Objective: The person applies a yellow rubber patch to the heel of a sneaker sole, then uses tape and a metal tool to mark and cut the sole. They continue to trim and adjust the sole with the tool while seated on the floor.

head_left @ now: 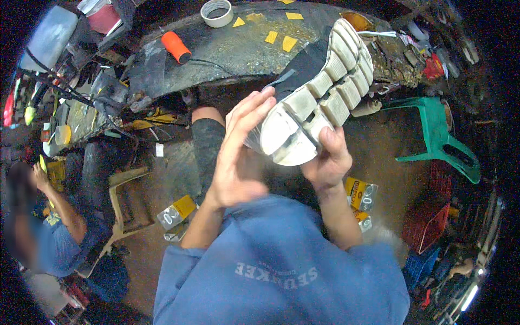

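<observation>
One black shoe with segmented white sole [318,86] turned toward you, before the stained grey worktable [238,46], your bare right hand [329,162] pinching its near end, your bare left hand [229,157] spread alongside.

Shoe [336,103] btwn hands [230,154], tape [218,22] L on bench [227,49]

Workshop with a stained workbench [233,51]

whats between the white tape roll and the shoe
In the head view, small yellow pieces lie scattered on the dark worktop between the white tape roll and the shoe.
</observation>
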Tool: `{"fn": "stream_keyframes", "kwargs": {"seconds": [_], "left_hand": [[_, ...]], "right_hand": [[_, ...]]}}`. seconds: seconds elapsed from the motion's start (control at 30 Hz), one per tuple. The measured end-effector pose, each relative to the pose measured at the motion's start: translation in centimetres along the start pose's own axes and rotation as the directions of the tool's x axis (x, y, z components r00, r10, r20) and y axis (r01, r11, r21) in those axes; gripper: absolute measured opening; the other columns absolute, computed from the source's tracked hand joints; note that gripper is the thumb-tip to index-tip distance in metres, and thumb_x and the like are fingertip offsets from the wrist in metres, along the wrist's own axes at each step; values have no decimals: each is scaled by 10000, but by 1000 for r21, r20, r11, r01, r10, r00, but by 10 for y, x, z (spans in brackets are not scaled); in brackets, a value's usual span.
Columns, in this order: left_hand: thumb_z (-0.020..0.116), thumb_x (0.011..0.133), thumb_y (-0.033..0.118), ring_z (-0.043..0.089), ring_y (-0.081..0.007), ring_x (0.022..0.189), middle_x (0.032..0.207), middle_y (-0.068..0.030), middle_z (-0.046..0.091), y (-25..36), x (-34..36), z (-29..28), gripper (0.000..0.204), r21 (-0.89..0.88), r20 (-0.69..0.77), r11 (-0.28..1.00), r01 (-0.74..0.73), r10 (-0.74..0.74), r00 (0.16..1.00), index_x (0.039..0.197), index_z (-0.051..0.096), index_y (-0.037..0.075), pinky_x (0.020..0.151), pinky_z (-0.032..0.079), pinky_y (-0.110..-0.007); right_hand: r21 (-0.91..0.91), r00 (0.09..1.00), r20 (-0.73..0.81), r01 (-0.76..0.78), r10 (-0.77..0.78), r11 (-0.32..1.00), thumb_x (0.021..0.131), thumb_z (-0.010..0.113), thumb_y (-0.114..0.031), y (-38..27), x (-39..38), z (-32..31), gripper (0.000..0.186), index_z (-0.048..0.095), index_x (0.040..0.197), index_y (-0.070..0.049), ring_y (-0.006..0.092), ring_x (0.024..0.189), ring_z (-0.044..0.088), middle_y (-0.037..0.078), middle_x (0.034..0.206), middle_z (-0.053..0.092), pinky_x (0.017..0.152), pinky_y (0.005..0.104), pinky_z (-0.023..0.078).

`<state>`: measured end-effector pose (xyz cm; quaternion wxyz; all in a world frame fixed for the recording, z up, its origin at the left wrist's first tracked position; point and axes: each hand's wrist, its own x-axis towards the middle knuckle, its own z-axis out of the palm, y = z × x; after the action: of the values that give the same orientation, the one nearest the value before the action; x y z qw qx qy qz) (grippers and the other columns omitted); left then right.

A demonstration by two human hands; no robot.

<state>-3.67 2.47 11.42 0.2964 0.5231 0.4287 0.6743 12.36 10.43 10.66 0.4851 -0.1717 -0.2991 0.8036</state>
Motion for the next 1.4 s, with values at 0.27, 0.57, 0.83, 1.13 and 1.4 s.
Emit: {"fn": "stream_keyframes", "kwargs": {"seconds": [0.27,0.57,0.83,1.13,1.4], "left_hand": [[716,885,218,594,-353,1359,1466,-218,630,40,7,-20,540,307,83,939,154,-187,979,1379,679,3,1166,415,-449],[764,794,-2,682,-332,1262,1390,-217,683,49,14,-20,507,380,128,915,138,-200,971,1297,708,-2,1090,498,-411],[802,723,-18,728,-292,1174,1328,-200,718,42,25,-11,506,447,107,885,131,-199,974,1222,726,4,972,578,-367],[816,705,-26,754,-214,1063,1257,-158,742,48,31,-12,485,470,19,827,309,-360,933,1181,735,16,764,664,-293],[826,679,-46,767,-195,968,1197,-149,744,39,35,-9,456,451,28,839,305,-355,934,1122,729,7,711,663,-278]], "right_hand": [[-188,1000,-14,-26,23,982,862,676,-196,-6,2,2,835,333,1598,1,356,1361,599,205,1484,575,1184,472,454],[-296,998,-6,-62,63,953,841,716,-177,-20,-2,1,927,255,1625,4,348,1425,534,204,1538,520,1226,458,384],[-373,999,-39,-50,38,927,805,764,-116,-20,2,-11,1030,183,1650,-18,341,1451,498,186,1563,484,1230,460,367],[-433,998,-33,-65,56,899,808,819,-112,-15,3,-8,1063,177,1650,-17,331,1446,495,181,1554,485,1229,460,366],[-516,999,1,-39,47,856,826,827,-99,-19,0,-12,1038,188,1639,-14,336,1424,520,198,1543,490,1214,487,390]]}}
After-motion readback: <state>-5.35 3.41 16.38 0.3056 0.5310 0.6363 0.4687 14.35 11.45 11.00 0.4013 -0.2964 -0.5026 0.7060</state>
